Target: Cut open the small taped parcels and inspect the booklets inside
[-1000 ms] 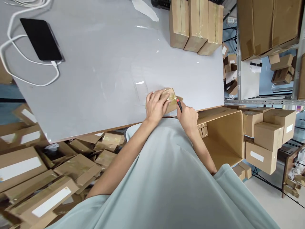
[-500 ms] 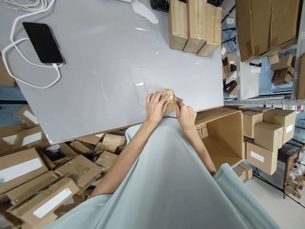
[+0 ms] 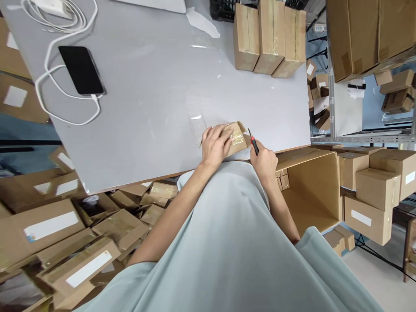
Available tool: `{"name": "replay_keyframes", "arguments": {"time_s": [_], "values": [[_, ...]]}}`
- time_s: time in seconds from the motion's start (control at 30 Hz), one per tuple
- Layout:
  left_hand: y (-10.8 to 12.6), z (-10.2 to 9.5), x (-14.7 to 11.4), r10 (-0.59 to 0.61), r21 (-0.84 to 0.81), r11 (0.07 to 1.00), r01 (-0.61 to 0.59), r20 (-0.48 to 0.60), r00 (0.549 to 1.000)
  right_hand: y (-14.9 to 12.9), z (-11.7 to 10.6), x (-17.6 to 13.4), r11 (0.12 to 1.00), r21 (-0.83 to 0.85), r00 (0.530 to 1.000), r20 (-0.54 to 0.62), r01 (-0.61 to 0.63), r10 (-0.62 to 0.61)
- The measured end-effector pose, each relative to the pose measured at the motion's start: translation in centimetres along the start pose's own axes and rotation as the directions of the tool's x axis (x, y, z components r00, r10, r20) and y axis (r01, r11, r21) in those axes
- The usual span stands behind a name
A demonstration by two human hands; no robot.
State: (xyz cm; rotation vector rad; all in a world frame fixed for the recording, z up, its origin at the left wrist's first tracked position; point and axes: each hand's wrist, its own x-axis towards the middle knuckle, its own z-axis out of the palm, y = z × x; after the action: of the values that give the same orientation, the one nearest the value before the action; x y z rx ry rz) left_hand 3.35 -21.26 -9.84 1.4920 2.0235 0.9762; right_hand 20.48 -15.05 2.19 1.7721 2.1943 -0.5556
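Note:
A small cardboard box (image 3: 236, 146) with shiny tape lies at the front edge of the grey-white table (image 3: 146, 104). My left hand (image 3: 215, 144) is closed over its left part, fingers wrapped across the top. On the right end a flap stands slightly apart from the box. My right hand (image 3: 264, 161) grips a red-and-black utility knife (image 3: 254, 144), its thin tip pointing up and away from me. The blade is just to the right of the box, apart from it. The left hand hides part of the box.
Three taped boxes (image 3: 269, 39) stand at the table's back right. A phone (image 3: 82, 70) with a white cable (image 3: 48, 65) lies at left. A large open carton (image 3: 312, 190) is below the right edge. Cardboard boxes (image 3: 113, 229) are heaped at lower left.
My right hand has drawn the knife away from the box to the right, and the box's right end has opened a little. My left hand stays on the box. The view has shifted slightly.

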Motion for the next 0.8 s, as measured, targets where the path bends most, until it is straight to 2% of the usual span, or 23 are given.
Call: {"name": "replay_keyframes", "arguments": {"time_s": [0.1, 0.2, 0.3, 0.4, 0.5, 0.63, 0.73, 0.8], "values": [[0.1, -0.6, 0.0, 0.018, -0.027, 0.999, -0.018, -0.01, 1.0, 1.7, 0.8, 1.6, 0.997, 0.072, 0.992, -0.119, -0.025, 0.033], [-0.6, -2.7, -1.0, 0.005, -0.05, 0.999, -0.009, -0.091, 0.996, 4.3, 2.6, 5.0, 0.991, 0.106, 0.98, -0.177, -0.078, 0.096], [-2.3, -5.4, -3.4, -0.111, -0.045, 0.994, 0.103, -0.226, 0.968, 6.4, 5.2, 8.7, 0.992, 0.073, 0.987, -0.112, -0.104, 0.112], [-3.8, -7.1, -6.3, -0.269, -0.082, 0.963, 0.257, -0.252, 0.93, 7.3, 8.1, 11.3, 0.991, -0.006, 0.992, -0.004, -0.13, 0.13], [-3.9, -6.9, -7.7, -0.393, -0.177, 0.915, 0.363, -0.183, 0.901, 7.5, 10.3, 12.7, 0.987, -0.072, 0.988, 0.06, -0.141, 0.145], [-2.5, -5.5, -6.9, -0.452, -0.234, 0.88, 0.414, -0.142, 0.881, 7.4, 11.8, 13.4, 0.991, -0.071, 0.99, 0.079, -0.112, 0.118], [-2.1, -4.6, -6.2, -0.481, -0.235, 0.865, 0.443, -0.139, 0.866, 7.3, 11.7, 13.7, 0.999, -0.011, 0.999, 0.002, -0.035, 0.035], [-2.3, -4.2, -6.1, -0.503, -0.263, 0.85, 0.457, -0.147, 0.852, 7.2, 11.5, 14.0, 0.995, 0.086, 0.997, -0.067, 0.048, -0.042]]}}
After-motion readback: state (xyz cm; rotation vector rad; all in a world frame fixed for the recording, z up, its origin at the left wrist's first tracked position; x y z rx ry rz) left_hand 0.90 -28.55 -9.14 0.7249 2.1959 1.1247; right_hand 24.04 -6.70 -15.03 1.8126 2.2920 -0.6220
